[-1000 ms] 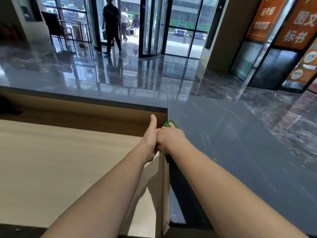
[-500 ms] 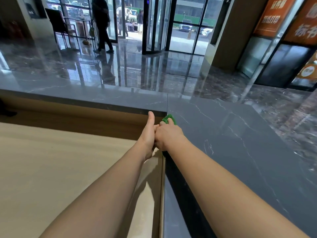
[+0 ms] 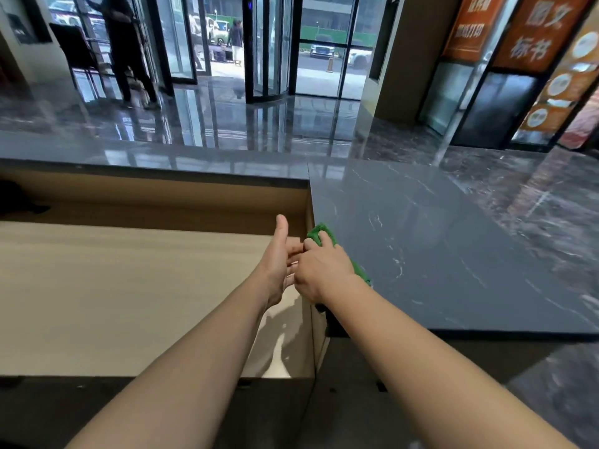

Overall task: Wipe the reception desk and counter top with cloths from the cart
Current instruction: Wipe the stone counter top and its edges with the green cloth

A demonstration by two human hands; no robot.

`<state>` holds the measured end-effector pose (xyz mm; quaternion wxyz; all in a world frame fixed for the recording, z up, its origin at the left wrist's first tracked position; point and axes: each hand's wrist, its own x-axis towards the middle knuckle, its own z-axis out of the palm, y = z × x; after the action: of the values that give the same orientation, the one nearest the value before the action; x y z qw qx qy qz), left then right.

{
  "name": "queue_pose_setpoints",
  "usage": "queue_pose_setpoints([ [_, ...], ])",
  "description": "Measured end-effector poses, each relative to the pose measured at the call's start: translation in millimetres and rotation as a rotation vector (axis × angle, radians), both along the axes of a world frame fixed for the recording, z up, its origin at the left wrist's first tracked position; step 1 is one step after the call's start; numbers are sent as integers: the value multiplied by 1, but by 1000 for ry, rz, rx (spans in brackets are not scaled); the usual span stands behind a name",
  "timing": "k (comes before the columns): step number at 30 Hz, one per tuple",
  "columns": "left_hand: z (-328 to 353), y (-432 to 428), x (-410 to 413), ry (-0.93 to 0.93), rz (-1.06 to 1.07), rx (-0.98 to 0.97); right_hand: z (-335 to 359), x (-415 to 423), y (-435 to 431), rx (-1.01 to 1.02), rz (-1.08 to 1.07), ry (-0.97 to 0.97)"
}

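1. Two bare forearms are seen from above, stretched toward the inner corner where a raised dark stone surface (image 3: pixel 437 247) meets a pale lower surface (image 3: pixel 129 286).
2. The step in hand is judged to be the wiping of the raised surface along its left edge. Most of its dark, glossy top lies off to the right of the cloth. Whether either surface has already been wiped cannot be told.
3. A green cloth (image 3: pixel 321 232) is held by the right grip (image 3: pixel 319 270). The fingers are bent down over the cloth, which is pressed against the stone at the very edge. The thumb side of the grip is hidden.
4. Nothing is held by the left grip (image 3: pixel 278 264). It is spread loosely with the thumb raised, and its fingertips are laid against the right grip, above the pale surface.
5. The cloth is mostly covered by the right grip. A bunched end is seen beyond the fingertips, and a strip is seen under the wrist on the right side. It lies on the stone and appears to lap over its edge.
6. For the next move, steady downward pressure is likely to be needed, with the cloth kept flat as it is drawn along the edge or out across the stone. The cart is not in view.
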<state>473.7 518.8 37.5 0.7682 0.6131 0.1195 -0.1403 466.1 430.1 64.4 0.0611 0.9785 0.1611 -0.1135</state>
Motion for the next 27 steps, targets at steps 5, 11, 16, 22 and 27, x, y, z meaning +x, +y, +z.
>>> queue_pose_setpoints([
  [5,-1,0,-50,-27,-91,106,-4,-52,-13,61,25,-36],
  [11,-4,-3,-90,-229,-13,417,-5,-106,-34,217,42,-36],
  [16,1,-9,-111,-466,-169,761,5,-119,-63,221,92,-29],
  [22,7,-8,-119,-729,-253,1395,-8,-117,-67,192,128,-199],
  [27,11,-15,-119,-751,-310,1517,-14,-110,-77,259,145,-233],
])
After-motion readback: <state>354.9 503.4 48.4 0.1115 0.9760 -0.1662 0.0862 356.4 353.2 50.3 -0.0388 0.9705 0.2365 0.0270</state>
